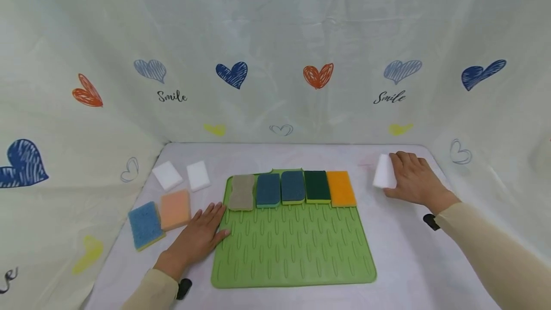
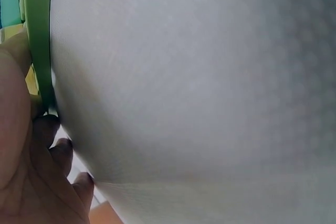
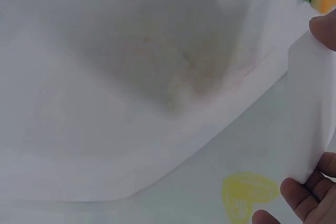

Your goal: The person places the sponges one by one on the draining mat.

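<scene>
A green ribbed mat [image 1: 292, 252] lies in the middle of the table. Along its far edge stand a beige sponge [image 1: 241, 192], two blue sponges [image 1: 268, 189], a dark green sponge [image 1: 317, 186] and an orange sponge [image 1: 341, 188]. My left hand [image 1: 216, 220] rests flat on the table, its fingers [image 2: 58, 150] straight beside the mat's left edge [image 2: 39, 40]. At the far right, my right hand [image 1: 400, 176] grips a white sponge [image 1: 384, 171], held between thumb and fingers [image 3: 304, 192] in the right wrist view, where the white sponge [image 3: 310, 108] stands upright.
Left of the mat lie two white sponges [image 1: 167, 175], a peach sponge [image 1: 175, 209] and a blue sponge with a yellow base [image 1: 145, 225]. A heart-printed cloth backdrop [image 1: 275, 75] walls in the table at the back and both sides.
</scene>
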{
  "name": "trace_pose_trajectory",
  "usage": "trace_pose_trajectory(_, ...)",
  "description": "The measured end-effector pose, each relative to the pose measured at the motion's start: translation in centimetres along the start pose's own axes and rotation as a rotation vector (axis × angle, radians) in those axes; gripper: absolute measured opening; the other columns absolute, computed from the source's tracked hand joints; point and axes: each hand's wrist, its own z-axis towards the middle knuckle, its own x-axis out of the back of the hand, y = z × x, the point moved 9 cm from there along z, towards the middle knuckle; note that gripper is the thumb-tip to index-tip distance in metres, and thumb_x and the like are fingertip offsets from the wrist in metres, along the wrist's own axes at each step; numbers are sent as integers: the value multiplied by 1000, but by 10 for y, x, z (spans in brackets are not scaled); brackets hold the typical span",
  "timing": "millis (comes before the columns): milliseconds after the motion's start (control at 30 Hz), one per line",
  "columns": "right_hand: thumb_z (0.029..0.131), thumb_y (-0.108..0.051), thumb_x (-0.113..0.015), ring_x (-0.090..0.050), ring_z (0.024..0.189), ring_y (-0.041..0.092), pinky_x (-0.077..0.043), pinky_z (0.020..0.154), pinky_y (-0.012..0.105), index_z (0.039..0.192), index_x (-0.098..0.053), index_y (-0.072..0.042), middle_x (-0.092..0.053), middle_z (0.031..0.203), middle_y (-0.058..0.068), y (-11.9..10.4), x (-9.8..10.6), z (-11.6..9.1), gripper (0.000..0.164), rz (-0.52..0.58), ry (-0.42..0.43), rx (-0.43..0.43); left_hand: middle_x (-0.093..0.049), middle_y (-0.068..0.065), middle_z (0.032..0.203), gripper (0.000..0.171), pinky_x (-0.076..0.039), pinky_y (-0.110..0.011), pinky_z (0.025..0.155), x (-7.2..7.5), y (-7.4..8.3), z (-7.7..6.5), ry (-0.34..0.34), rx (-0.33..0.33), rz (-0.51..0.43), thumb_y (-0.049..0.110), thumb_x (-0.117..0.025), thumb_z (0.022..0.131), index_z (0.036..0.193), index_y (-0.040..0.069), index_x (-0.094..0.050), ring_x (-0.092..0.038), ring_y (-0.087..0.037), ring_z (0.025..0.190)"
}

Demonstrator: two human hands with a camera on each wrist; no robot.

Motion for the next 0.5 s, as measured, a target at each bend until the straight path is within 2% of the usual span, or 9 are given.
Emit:
trace_pose_trajectory(233,77,-49,-85,-53,117,51,-48,94,69,140,-43,12,-52,134,35,-27,14,12,97,18,40,25,-39,-24,166,70,-32,-66,122,-1,0,-1,-4,5,12,41,-57,109,160,-4,-39,-35,-46,154)
trace_pose_trajectory(500,81,-50,-81,-51,122,52,-48,97,68,145,-41,13,-50,139,36,-61,26,22,97,58,46,36,-39,-24,166,70,-32,-67,122,-2,-1,0,3,5,9,41,-58,109,161,-3,-39,-35,-47,154)
